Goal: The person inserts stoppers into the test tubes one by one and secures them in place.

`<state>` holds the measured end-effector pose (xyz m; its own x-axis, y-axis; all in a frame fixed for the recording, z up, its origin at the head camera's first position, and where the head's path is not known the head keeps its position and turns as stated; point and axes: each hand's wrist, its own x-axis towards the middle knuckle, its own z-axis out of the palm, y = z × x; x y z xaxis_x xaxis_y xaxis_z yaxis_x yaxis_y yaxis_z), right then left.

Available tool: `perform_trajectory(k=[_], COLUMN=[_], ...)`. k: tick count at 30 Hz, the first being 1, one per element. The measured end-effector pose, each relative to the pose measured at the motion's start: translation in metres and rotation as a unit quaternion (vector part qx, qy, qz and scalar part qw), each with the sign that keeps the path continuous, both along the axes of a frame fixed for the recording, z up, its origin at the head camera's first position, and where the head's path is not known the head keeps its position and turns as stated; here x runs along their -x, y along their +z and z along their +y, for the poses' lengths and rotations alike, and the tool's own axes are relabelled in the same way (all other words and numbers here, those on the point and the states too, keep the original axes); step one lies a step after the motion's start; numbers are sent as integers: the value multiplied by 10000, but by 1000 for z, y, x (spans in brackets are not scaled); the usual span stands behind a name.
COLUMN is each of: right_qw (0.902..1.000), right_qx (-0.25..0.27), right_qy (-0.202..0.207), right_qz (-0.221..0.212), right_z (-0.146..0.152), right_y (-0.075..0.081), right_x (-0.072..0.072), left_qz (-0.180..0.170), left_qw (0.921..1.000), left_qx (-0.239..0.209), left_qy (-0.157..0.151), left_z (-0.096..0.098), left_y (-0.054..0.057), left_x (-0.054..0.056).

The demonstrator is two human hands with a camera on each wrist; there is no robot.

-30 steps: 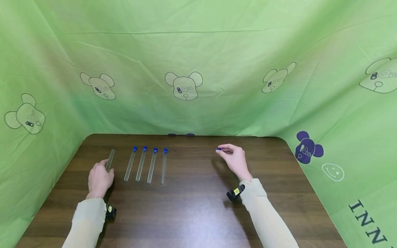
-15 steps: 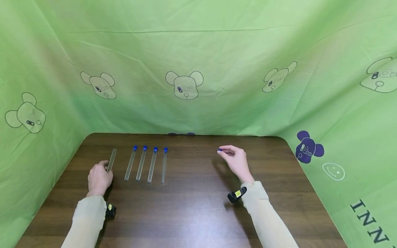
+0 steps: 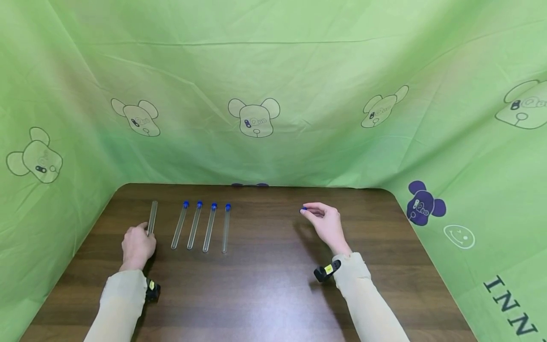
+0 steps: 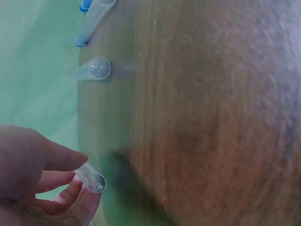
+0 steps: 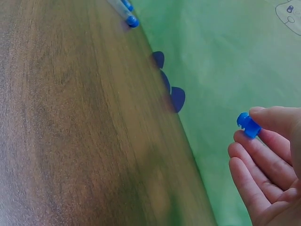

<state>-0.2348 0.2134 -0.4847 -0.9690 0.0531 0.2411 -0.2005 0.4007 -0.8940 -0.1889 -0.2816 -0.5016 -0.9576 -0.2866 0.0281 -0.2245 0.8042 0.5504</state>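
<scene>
On the left side of the table, my left hand (image 3: 138,243) pinches a clear, uncapped test tube (image 3: 153,214) near its lower end. In the left wrist view, the rounded end of that test tube (image 4: 94,181) sticks out between thumb and fingers. My right hand (image 3: 327,225), at the right of the table, pinches a small blue cap (image 5: 249,125) between thumb and index finger. The other fingers lie loosely below it. Between the hands lie several test tubes (image 3: 208,230) in a row, each with a blue cap at its far end.
The brown wooden table (image 3: 256,285) ends at the back against a green printed cloth (image 3: 192,152), which also hangs at both sides. A black wrist camera (image 3: 152,291) sits on the left sleeve, and another wrist camera (image 3: 326,270) on the right sleeve.
In my left hand the test tube has shifted slightly, standing straighter, with its far end a little farther forward. My right hand has drifted slightly right and toward me, still with the blue cap.
</scene>
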Motion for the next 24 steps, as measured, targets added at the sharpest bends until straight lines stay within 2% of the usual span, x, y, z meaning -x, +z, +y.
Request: perform_trajectory(k=[4, 12, 24], right_qw=[10000, 9998, 9997], right_qx=[8, -92, -4], right_qy=[-26, -94, -126], right_qz=[-6, -133, -195], right_z=[0, 1, 0], right_y=[0, -2, -4], right_x=[0, -1, -1], left_qz=[151, 864, 1151], left_qw=[9999, 9961, 9927], left_qx=[10, -189, -348], left_qy=[-18, 29, -47], left_z=[4, 8, 16], left_y=[3, 7, 19], left_x=[0, 3, 6])
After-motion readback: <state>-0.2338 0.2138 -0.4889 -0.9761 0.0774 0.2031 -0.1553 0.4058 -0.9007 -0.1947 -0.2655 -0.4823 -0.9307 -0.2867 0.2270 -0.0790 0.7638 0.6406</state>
